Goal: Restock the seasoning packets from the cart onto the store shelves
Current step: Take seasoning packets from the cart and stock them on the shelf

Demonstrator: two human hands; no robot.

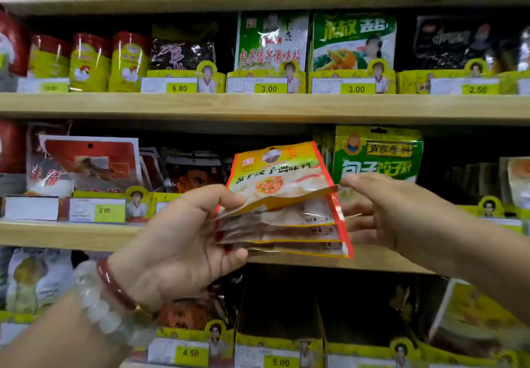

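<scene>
So we've got our left hand (183, 241) wrapped around the left end of a fanned stack of orange-and-yellow seasoning packets (284, 204), thumb on top, fingers curled underneath. There look to be about four or five in the stack, top one tilted up so we can read the front. Our right hand (375, 212) is at the right edge of the same stack, thumb stretched out flat just above the top packet and the fingers straight-ish behind the packets. We can't really tell if it's actually gripping anything or just touching the edge.

The stack sits right between our two hands, held up in the air in front of the wooden shelf (258, 108) unit, at about the level of the second shelf board from the bottom.

Just above our right hand there's a green dumpling seasoning pouch (378, 152) standing on the shelf. Up above both hands, a white-and-green packet (272, 41) with a 3.00 price tag (269, 88) below it, and next to it a green packet (354, 41), also tagged 3.00. Well above and left of our left hand are yellow chicken-powder canisters (89, 63) with red lids. Left of our left hand, red packets (91, 163) with a 2.00 tag under them.

On our left wrist: a red bangle (114, 284) and a white beaded bracelet (94, 304).
</scene>
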